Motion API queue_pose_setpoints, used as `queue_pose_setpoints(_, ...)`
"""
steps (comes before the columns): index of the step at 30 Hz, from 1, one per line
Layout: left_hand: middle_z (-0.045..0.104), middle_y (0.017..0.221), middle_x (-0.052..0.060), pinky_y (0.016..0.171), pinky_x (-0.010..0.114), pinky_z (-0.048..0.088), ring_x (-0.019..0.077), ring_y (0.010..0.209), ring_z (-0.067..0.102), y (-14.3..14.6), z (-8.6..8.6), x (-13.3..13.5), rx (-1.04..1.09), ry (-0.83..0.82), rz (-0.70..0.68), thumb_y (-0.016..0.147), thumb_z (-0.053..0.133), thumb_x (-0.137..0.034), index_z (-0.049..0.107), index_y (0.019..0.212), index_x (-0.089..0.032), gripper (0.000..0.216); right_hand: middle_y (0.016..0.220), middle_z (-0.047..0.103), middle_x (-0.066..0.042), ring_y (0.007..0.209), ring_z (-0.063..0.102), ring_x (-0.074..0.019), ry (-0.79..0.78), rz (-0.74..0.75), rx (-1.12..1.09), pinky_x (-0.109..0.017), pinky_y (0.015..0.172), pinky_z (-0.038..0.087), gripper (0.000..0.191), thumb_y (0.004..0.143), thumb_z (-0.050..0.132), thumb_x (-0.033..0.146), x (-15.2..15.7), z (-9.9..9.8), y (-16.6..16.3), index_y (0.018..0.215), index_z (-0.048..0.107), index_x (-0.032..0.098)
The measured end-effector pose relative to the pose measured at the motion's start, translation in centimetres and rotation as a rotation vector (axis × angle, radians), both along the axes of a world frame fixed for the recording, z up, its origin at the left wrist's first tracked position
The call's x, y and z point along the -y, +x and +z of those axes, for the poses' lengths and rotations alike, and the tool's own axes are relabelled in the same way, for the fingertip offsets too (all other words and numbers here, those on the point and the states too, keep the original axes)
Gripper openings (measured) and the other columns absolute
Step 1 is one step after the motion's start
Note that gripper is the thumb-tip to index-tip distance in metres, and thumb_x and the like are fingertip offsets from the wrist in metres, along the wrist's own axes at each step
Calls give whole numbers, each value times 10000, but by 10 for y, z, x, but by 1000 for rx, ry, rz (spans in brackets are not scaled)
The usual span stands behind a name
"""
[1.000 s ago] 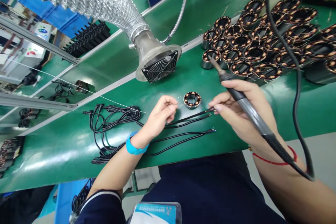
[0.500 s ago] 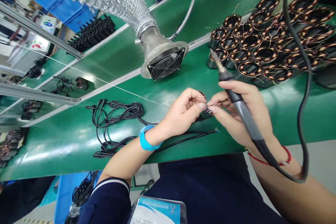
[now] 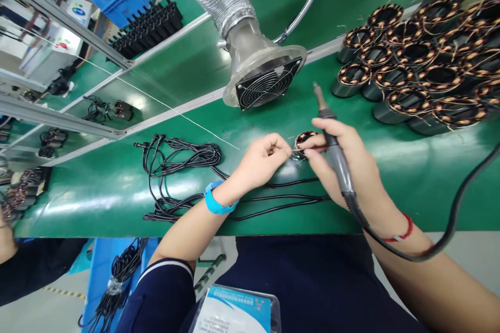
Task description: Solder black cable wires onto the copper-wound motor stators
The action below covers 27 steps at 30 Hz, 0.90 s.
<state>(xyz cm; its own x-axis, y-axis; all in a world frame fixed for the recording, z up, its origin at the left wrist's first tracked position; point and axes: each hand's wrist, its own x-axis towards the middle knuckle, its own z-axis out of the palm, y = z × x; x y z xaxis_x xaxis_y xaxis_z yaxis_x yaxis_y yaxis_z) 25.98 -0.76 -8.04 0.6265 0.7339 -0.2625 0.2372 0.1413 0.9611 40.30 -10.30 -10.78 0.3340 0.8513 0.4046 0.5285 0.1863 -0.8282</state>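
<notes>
Stator [image 3: 305, 139], a small dark ring wound with copper coils, lies on the green desk [image 3: 117, 192] between the two hands, partly hidden by fingertips. Left hand [image 3: 260, 158] is closed in a pinch on a fine wire [image 3: 294, 150] at the ring's edge. Right hand [image 3: 346, 166] is wrapped round a soldering iron [image 3: 335, 146], tip pointing away, its fingertips touching the stator. Black cables [image 3: 183, 158] lie just beside the left wrist, which wears a blue wristband [image 3: 216, 203]. An extractor fan [image 3: 265, 86] faces the work, and more stators [image 3: 414, 70] crowd the far right. A blue-and-white card [image 3: 234, 312] carries print too blurred to read
</notes>
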Motion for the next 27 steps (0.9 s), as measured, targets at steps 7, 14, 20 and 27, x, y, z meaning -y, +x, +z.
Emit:
queue_pose_setpoints(7, 513, 570, -60, 557, 210, 326, 58, 558, 429, 5, -27, -19, 23, 18, 129, 725, 588, -91, 579, 640, -141, 100, 915, 734, -22, 737, 672, -166, 178, -160, 87, -336, 715, 548, 369, 865, 668, 249, 16, -12, 5, 1232, 652, 290)
queue_pose_setpoints(14, 492, 565, -61, 571, 222, 320, 59, 560, 412, 6, -25, -20, 26, 37, 98, 746, 552, -16, 539, 595, -148, 201, 630, 593, 0, 486, 559, -122, 448, -209, 149, -250, 424, 389, 147, 803, 675, 296, 17, -36, 7, 913, 689, 201)
queue_pose_setpoints(20, 469, 583, -46, 580, 247, 289, 73, 575, 397, 7, -28, -21, 37, 53, 85, 770, 540, 16, 529, 595, -149, 241, 587, 581, 6, 444, 531, -114, 430, -213, 219, -262, 414, 359, 141, 822, 651, 342, 16, -40, 11, 862, 681, 210)
queue_pose_setpoints(27, 462, 604, -47, 602, 230, 278, 65, 593, 379, 6, -33, -22, 56, 104, 61, 793, 545, -4, 538, 605, -140, 233, 581, 580, 6, 462, 540, -107, 454, -223, 228, -269, 447, 371, 169, 833, 647, 344, 17, -45, 9, 892, 696, 194)
